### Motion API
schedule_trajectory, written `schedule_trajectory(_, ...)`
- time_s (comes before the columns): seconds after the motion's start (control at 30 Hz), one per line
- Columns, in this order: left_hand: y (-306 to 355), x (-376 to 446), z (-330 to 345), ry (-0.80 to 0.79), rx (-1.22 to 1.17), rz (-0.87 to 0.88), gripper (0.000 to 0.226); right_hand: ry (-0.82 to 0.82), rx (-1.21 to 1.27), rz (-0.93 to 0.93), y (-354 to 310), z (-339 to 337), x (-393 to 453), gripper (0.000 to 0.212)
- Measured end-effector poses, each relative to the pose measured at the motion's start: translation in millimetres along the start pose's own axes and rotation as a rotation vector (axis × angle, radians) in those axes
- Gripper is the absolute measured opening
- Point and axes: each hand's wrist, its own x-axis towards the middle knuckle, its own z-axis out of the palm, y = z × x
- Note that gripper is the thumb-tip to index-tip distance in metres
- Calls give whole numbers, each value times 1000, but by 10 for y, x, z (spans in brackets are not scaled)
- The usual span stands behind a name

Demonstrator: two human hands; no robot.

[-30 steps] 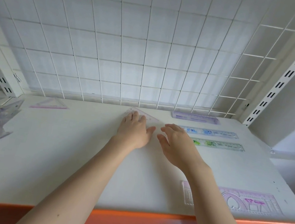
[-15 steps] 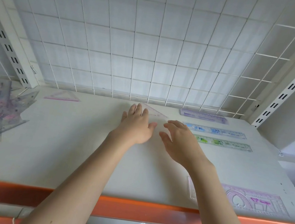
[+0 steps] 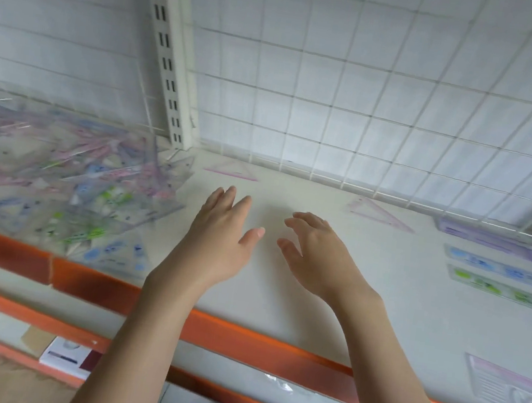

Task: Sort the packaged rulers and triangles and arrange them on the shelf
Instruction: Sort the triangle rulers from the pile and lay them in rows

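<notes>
Both hands are now pulling away from the clear pink-edged triangle [image 3: 377, 213], leaving it lying far right of the right hand [image 3: 315, 252]. The left hand [image 3: 223, 229] and the right are hovering empty, fingers spread and relaxed. Beyond it to the right, the purple, blue and green packaged rulers [image 3: 501, 265] are lying in rows; left of the left hand, a blurred, seemingly unsorted heap of clear packaged rulers and triangles [image 3: 66, 180] is waiting on the white shelf [image 3: 279, 292].
</notes>
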Motion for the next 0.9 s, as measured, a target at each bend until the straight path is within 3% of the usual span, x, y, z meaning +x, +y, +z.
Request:
schedule_trajectory(0.47,-1220,-166,-708,15,39,-91,56,-106,123,-139,-1103,407,401,50)
schedule_trajectory(0.9,-1861,-153,-926,-1,54,-77,55,-48,102,-107,-1589,625,628,53)
